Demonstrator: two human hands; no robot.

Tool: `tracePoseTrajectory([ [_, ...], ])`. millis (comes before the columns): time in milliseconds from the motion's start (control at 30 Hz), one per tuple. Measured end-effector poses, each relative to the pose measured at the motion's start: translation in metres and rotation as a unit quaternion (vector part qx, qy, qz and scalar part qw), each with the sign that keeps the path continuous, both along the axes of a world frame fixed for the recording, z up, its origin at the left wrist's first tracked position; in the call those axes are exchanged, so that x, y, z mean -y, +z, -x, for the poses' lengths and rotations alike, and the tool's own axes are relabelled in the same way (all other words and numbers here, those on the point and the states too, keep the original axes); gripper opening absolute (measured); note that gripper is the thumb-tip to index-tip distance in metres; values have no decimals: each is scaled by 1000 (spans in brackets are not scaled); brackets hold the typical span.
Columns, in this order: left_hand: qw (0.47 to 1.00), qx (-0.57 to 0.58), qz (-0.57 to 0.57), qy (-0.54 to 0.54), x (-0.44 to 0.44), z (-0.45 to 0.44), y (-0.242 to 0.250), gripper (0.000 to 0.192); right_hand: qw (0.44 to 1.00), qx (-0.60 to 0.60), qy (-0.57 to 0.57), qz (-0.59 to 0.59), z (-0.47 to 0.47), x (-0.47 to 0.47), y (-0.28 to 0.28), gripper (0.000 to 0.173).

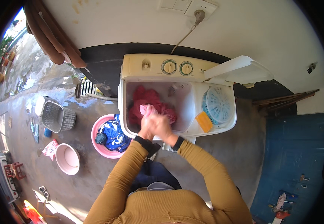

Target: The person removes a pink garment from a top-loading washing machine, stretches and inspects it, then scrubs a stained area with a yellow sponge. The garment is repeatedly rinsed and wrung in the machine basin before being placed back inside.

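Both of my hands are clenched together on a wet pink cloth (148,109) above the wash tub of a twin-tub washing machine (162,135). My left hand (147,126) lies at the left of the grip, and my right hand (162,123) presses against it, slightly blurred. The cloth's twisted upper end sticks out past my fingers; the rest is hidden. Beneath it, red garments (148,96) lie bunched in the left part of the tub. At the right, the spin basket's pale blue slotted cover (220,102) shows under the raised lid (234,68).
An orange block (204,121) rests on the machine's front rim. Blue and white clothes (114,134) fill a pink basin (96,148) on the floor at left. Farther left stand a grey laundry basket (58,116) and a pale pink basin (68,159). A power cord (184,37) runs up to the wall socket.
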State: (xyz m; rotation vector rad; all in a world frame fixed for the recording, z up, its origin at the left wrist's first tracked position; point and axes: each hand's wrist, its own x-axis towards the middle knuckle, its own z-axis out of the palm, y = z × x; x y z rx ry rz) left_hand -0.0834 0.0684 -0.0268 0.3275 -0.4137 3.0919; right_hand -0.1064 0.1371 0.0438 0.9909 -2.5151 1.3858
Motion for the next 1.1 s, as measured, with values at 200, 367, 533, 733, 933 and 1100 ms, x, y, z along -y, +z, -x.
tracePoseTrajectory([
  [200, 858, 388, 329, 67, 21, -6, 32, 9, 991, 69, -31, -107, 10, -41, -42, 28],
  [367, 838, 221, 490, 91, 45, -26, 48, 25, 921, 385, 41, 40, 26, -65, -72, 29],
  [533, 882, 222, 412, 49, 55, -36, 42, 44, 973, 174, 103, -109, 17, -53, -76, 18],
  [733, 901, 291, 301, 115, 60, -43, 31, 25, 940, 322, 74, -89, 38, -80, -37, 21],
  [933, 916, 362, 174, -12, 36, -18, 15, 12, 906, 373, 0, 202, -13, -39, 29, 10],
  [1100, 973, 230, 1, -5, -3, 1, 14, 33, 997, 21, -68, 8, -5, -1, 46, 29],
])
